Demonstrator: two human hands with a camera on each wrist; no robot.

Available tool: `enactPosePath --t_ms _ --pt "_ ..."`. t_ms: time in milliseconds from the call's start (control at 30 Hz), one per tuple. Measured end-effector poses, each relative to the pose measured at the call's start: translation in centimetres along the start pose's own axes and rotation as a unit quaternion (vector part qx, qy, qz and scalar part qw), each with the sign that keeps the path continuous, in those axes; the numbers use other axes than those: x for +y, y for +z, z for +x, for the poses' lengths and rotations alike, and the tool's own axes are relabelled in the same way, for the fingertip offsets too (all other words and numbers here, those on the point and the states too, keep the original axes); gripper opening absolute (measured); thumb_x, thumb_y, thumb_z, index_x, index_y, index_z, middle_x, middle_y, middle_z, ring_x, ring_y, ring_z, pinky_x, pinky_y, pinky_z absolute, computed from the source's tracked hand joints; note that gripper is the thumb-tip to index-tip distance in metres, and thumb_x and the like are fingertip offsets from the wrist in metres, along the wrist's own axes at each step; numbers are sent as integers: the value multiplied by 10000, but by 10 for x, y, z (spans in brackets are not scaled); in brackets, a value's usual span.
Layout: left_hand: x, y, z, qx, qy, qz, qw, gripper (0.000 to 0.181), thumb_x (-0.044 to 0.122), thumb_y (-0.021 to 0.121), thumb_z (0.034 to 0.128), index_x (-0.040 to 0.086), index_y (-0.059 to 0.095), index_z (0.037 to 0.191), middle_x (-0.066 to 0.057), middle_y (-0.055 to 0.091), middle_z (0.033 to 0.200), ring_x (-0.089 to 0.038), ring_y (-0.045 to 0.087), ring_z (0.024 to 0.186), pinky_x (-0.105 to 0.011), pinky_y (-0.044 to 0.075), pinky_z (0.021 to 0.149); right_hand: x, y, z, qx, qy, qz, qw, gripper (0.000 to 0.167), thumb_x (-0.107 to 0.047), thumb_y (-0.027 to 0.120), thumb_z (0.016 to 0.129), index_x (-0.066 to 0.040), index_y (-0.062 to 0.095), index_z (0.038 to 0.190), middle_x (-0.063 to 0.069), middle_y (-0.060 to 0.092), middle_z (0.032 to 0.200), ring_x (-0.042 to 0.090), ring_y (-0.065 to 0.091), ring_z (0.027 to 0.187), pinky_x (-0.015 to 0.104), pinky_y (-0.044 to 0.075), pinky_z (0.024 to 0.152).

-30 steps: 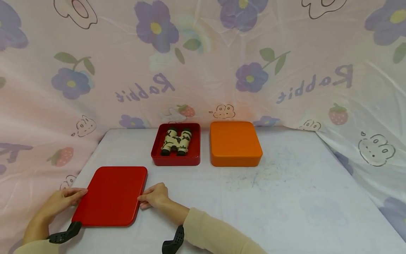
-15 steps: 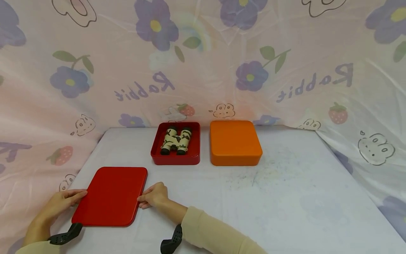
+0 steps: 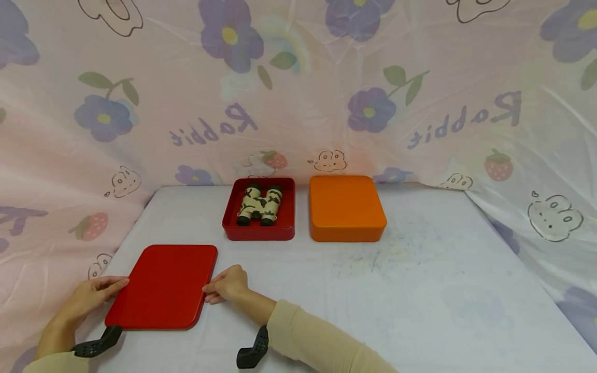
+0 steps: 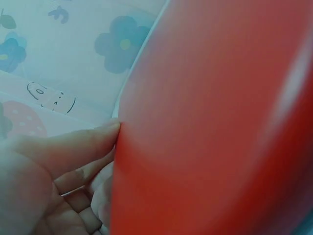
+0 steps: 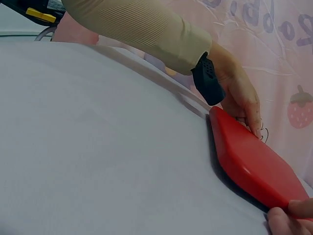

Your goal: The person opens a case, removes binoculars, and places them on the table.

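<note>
Hardly anything had moved since the earlier frame: both hands kept to the same edges of the red lid (image 3: 160,287), and the boxes sat just a touch higher in the head view. The left hand (image 3: 87,298) held the lid's 9 o'clock edge, thumb against the rim and fingers folded beside it; the right hand (image 3: 229,285) pinched the 3 o'clock edge. Each was closed down to little more than the rim's thickness, with nothing else in its grasp. Opposite grips probably suited so broad and thin a piece, keeping it level and stopping it swivelling. Whether its underside touched the worktop (image 3: 420,311) all round, I could not tell.

Towards 2 o'clock from the lid stood the red box (image 3: 259,234), open side up, with camouflage binoculars (image 3: 256,203) lying inside; its walls likely kept them from straying. An orange box (image 3: 346,207) sat near it at 3 o'clock, not touching. Both boxes stood by the far edge, which seemed to leave the arms room.
</note>
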State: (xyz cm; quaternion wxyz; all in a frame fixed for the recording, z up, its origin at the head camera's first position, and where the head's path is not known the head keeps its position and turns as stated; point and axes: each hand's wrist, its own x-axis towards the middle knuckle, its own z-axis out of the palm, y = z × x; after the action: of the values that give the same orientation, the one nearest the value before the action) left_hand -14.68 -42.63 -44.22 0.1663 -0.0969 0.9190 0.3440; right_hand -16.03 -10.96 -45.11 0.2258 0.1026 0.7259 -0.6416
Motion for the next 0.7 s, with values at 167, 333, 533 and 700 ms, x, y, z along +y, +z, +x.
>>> enactPosePath --t_ms 167,333,533,700 --pt "1 -1 -1 3 -100 5 10000 630 452 488 978 -101 533 1277 184 591 876 28 481 756 -188 439 687 1 0 -1 -12 -36 9 10000 87 13 778 740 39 719 682 164 714 615 258 723 579 205 527 448" --pt "2 0 -1 53 -89 -32 9999 619 446 497 975 -100 545 1263 199 580 865 40 476 752 -182 437 681 1 1 0 26 -84 -30 10000 88 16 773 744 46 719 682 168 710 607 260 720 570 204 522 440" --pt "3 0 -2 36 -117 9 9999 621 440 489 981 -104 530 1279 137 638 948 70 483 757 -175 448 686 2 3 1 77 -158 -65 9998 98 27 765 749 50 709 672 170 702 590 262 713 550 217 527 440" --pt "5 -1 0 44 -178 -16 9998 623 446 501 975 -96 535 1281 94 664 990 80 489 760 -175 446 690 2 3 0 84 -163 -61 9998 93 25 763 753 51 712 680 170 703 594 261 714 554 210 522 435"
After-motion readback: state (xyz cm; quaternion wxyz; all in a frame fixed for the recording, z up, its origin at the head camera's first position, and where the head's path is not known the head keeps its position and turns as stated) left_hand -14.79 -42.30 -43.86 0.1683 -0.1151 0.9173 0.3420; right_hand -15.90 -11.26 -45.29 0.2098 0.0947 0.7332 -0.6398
